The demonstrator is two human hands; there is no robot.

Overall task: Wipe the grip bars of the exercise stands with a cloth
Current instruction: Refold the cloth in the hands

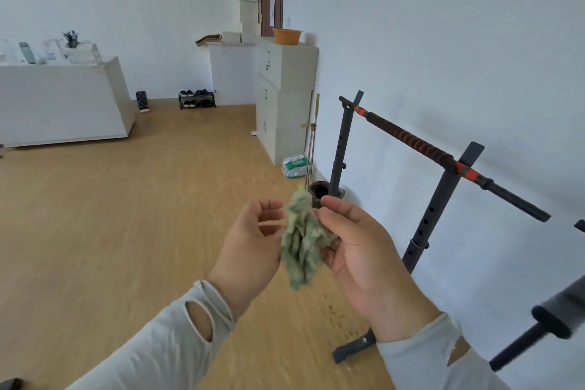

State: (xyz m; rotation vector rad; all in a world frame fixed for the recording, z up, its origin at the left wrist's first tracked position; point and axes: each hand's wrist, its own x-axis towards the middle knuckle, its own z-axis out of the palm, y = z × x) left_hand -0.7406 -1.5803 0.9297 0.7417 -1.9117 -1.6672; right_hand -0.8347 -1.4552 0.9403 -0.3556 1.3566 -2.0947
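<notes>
A crumpled green cloth [300, 237] hangs between my two hands at chest height. My right hand [357, 247] pinches its upper right part between thumb and fingers. My left hand [253, 241] is just left of the cloth, its fingers curled loosely beside the fabric; whether it grips is unclear. To the right, against the wall, stands a black exercise stand [437, 206] with a bar wrapped in black and red grip [411, 139] across its two uprights. A second grey padded bar end [554, 317] shows at the lower right edge.
Wooden floor [142, 215] stretches to the left. A grey drawer cabinet [285, 98] with an orange basin [286, 36] stands along the wall behind the stand. A white bag [296, 165] and a dark pot [319, 195] sit on the floor. A white counter [63, 101] is far left.
</notes>
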